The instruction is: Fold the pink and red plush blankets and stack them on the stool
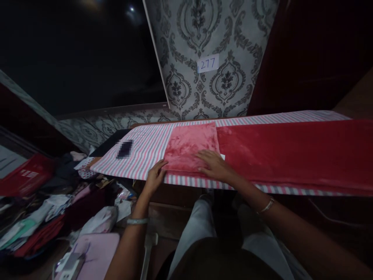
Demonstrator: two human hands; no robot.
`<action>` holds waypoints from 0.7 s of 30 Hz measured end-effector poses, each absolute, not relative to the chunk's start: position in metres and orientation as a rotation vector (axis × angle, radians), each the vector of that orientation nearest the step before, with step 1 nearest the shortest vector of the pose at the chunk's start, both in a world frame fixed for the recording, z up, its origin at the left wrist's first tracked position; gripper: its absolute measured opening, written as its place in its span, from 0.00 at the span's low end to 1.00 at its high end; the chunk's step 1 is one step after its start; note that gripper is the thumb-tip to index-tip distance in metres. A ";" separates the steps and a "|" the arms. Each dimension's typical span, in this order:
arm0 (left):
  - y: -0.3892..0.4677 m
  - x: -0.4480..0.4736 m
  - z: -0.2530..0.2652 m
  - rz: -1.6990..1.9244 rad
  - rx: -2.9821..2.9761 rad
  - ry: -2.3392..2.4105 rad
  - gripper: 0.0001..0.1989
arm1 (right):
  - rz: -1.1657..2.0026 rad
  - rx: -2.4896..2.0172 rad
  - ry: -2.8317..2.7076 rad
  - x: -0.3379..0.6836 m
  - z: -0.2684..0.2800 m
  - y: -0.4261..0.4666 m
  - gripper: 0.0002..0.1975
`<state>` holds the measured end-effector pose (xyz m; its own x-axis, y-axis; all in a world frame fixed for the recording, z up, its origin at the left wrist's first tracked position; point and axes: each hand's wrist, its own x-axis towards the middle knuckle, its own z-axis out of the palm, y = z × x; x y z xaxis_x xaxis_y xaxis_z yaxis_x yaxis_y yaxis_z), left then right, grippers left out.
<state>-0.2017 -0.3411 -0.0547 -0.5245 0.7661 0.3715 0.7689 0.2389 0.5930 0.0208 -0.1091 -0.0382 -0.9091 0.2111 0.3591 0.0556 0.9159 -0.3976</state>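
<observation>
A long red plush blanket [291,151] lies along the striped cloth [145,144] that covers the table. At its left end one part is folded over, showing a pinker fuzzy side [190,142]. My right hand [214,165] rests flat on this folded part, near its right edge, with fingers stretched to the left. Next to it a small white tag [223,156] sticks out. My left hand [157,173] touches the front left corner of the fold, its fingers extended over the edge and the striped cloth.
Left on the striped cloth is a dark, pixelated rectangle [124,149]. A large dark screen [87,58] hangs behind. Heaped clothes [52,210] and a red bag [27,175] lie at the left. Below are a pink board [100,252] and a power strip [71,266].
</observation>
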 end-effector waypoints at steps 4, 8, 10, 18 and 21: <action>-0.341 -0.199 -0.048 -1.273 -1.494 -2.537 0.23 | 0.429 -0.022 -2.711 0.000 -0.029 -0.146 0.26; -0.337 -0.197 -0.041 -1.264 -1.446 -2.588 0.20 | 0.369 -0.155 -2.769 -0.023 -0.023 -0.160 0.17; -0.334 -0.197 -0.041 -1.244 -1.408 -2.560 0.17 | 0.375 -0.269 -2.801 -0.030 -0.018 -0.161 0.17; -0.346 -0.179 -0.060 -1.293 -1.193 -2.228 0.04 | 0.435 -0.517 -2.855 -0.032 0.000 -0.161 0.16; -0.352 -0.165 -0.067 -1.061 -1.211 -2.130 0.07 | 0.436 -0.548 -2.834 -0.034 -0.001 -0.161 0.15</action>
